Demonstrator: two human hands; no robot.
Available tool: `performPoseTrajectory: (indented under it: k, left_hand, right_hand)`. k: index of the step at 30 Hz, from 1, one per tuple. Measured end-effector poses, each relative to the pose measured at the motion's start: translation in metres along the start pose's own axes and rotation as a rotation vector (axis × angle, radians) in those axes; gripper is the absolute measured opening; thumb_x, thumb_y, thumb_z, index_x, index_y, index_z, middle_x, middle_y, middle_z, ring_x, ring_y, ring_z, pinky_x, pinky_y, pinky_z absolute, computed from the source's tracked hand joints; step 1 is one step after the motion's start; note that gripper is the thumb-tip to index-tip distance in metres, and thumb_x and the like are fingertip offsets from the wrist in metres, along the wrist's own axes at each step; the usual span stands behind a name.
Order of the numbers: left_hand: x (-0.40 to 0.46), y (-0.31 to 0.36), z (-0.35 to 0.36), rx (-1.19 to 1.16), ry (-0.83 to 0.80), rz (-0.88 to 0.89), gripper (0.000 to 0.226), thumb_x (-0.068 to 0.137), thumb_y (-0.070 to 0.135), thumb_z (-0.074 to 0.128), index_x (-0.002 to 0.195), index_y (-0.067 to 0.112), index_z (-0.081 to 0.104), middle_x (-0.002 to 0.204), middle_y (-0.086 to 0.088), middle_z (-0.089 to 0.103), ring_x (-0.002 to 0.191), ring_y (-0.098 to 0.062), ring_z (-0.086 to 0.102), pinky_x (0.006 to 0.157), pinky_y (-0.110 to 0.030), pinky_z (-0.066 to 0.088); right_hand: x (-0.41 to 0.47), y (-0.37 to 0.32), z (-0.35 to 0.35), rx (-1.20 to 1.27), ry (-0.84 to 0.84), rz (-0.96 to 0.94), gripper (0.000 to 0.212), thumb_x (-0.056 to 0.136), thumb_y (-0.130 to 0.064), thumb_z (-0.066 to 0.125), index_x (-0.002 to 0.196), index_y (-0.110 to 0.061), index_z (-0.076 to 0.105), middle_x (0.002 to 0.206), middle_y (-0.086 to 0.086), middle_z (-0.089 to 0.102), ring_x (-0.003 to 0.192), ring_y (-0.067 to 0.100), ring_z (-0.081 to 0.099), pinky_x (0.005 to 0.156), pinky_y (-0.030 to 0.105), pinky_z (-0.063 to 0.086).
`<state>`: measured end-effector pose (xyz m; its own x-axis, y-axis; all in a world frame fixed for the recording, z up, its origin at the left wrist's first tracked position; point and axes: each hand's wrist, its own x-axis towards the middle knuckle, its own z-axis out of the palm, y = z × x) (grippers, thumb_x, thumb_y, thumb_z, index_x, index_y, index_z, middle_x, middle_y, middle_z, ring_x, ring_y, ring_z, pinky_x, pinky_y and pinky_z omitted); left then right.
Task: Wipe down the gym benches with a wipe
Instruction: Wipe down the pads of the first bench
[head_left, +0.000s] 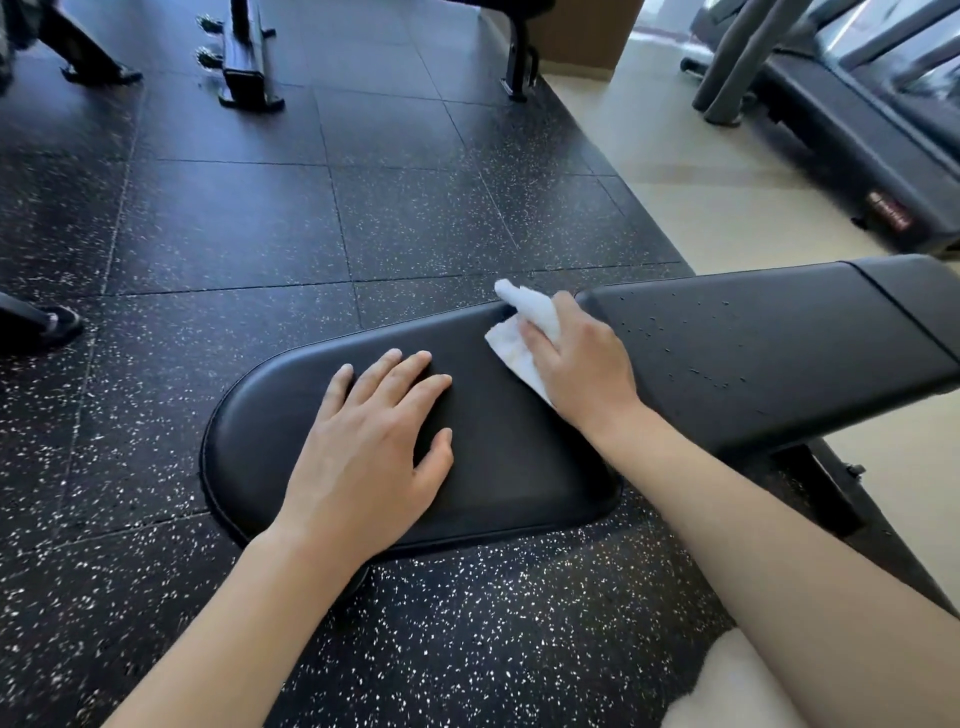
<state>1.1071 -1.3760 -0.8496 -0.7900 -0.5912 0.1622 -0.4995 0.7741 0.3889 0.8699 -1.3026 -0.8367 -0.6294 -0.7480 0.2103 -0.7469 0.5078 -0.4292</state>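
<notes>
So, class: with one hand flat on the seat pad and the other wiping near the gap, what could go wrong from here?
1. Droplets on the back pad may be left behind if wiping stays on the seat pad.
2. The wipe, held by the right hand, could snag in the gap between pads.
3. The left hand covers a patch that may go unwiped.

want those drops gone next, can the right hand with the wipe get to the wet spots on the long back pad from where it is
Probably yes. The right hand holds the wipe at the gap beside the long back pad, and the droplets lie just beyond it with nothing between them.
</notes>
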Motion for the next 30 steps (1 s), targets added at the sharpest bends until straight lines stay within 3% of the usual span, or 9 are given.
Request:
performPoseTrajectory:
  k: [5, 10, 13, 16, 21, 24, 27, 30]
  left_hand:
    - [0.001, -0.002, 0.0, -0.019, 0.028, 0.002, 0.055, 0.095, 0.044, 0.046, 0.144, 0.026, 0.06, 0.161, 0.005, 0.048, 0.154, -0.02, 0.036, 0.127, -0.052, 0.023]
    - [0.001, -0.002, 0.003, -0.024, 0.025, 0.004, 0.055, 0.094, 0.044, 0.046, 0.143, 0.024, 0.061, 0.16, 0.003, 0.05, 0.153, -0.022, 0.038, 0.127, -0.053, 0.024]
    - [0.0, -0.004, 0.002, -0.035, 0.029, 0.015, 0.055, 0.095, 0.043, 0.045, 0.143, 0.024, 0.061, 0.16, 0.003, 0.05, 0.154, -0.021, 0.037, 0.127, -0.052, 0.024]
    - [-0.006, -0.01, 0.0, -0.057, 0.056, 0.029, 0.052, 0.095, 0.042, 0.047, 0.141, 0.024, 0.064, 0.158, 0.003, 0.052, 0.152, -0.021, 0.041, 0.127, -0.05, 0.026]
    - [-0.019, -0.035, -0.011, -0.091, 0.109, -0.004, 0.046, 0.094, 0.036, 0.053, 0.135, 0.023, 0.068, 0.152, 0.003, 0.058, 0.146, -0.023, 0.047, 0.123, -0.051, 0.033]
    - [-0.024, -0.061, -0.023, -0.079, 0.148, -0.047, 0.042, 0.093, 0.034, 0.054, 0.131, 0.025, 0.069, 0.149, 0.006, 0.06, 0.142, -0.023, 0.05, 0.12, -0.052, 0.036]
    - [-0.03, -0.089, -0.031, -0.173, 0.16, -0.149, 0.043, 0.096, 0.037, 0.054, 0.137, 0.032, 0.065, 0.152, 0.008, 0.056, 0.139, -0.023, 0.048, 0.12, -0.048, 0.037]
    - [-0.033, -0.097, -0.028, -0.345, 0.146, -0.219, 0.043, 0.1, 0.031, 0.059, 0.143, 0.037, 0.061, 0.158, 0.013, 0.047, 0.145, -0.017, 0.043, 0.124, -0.036, 0.03]
  right_hand:
    - [-0.093, 0.013, -0.031, -0.113, -0.033, -0.074, 0.034, 0.102, -0.031, 0.063, 0.083, -0.024, 0.036, 0.071, -0.008, 0.044, 0.064, 0.015, 0.046, 0.056, 0.037, 0.041]
    - [-0.069, 0.003, -0.023, -0.149, -0.044, -0.102, 0.031, 0.102, -0.033, 0.062, 0.085, -0.021, 0.039, 0.073, -0.007, 0.048, 0.069, 0.024, 0.049, 0.06, 0.037, 0.032]
    - [-0.015, -0.008, -0.006, -0.157, -0.028, -0.033, 0.024, 0.104, -0.039, 0.056, 0.1, -0.016, 0.051, 0.096, 0.005, 0.068, 0.091, 0.037, 0.062, 0.069, 0.043, 0.04]
    - [0.024, -0.03, 0.01, -0.208, -0.018, -0.002, 0.03, 0.104, -0.043, 0.051, 0.113, -0.015, 0.055, 0.113, 0.009, 0.07, 0.107, 0.037, 0.064, 0.081, 0.045, 0.046]
    - [-0.01, -0.083, 0.031, -0.211, -0.023, -0.261, 0.037, 0.1, -0.053, 0.054, 0.129, -0.031, 0.062, 0.1, -0.001, 0.067, 0.098, 0.026, 0.066, 0.079, 0.039, 0.05]
    - [-0.065, -0.105, 0.035, -0.166, 0.027, -0.416, 0.029, 0.093, -0.047, 0.063, 0.101, -0.019, 0.062, 0.087, 0.001, 0.064, 0.081, 0.029, 0.065, 0.063, 0.039, 0.05]
    - [-0.078, -0.095, 0.026, -0.186, -0.112, -0.564, 0.026, 0.092, -0.041, 0.064, 0.098, -0.017, 0.058, 0.089, 0.001, 0.062, 0.081, 0.031, 0.064, 0.06, 0.039, 0.048]
    - [-0.03, -0.068, 0.012, -0.145, -0.034, -0.37, 0.028, 0.094, -0.052, 0.057, 0.108, -0.027, 0.055, 0.101, 0.005, 0.07, 0.097, 0.032, 0.068, 0.074, 0.04, 0.048]
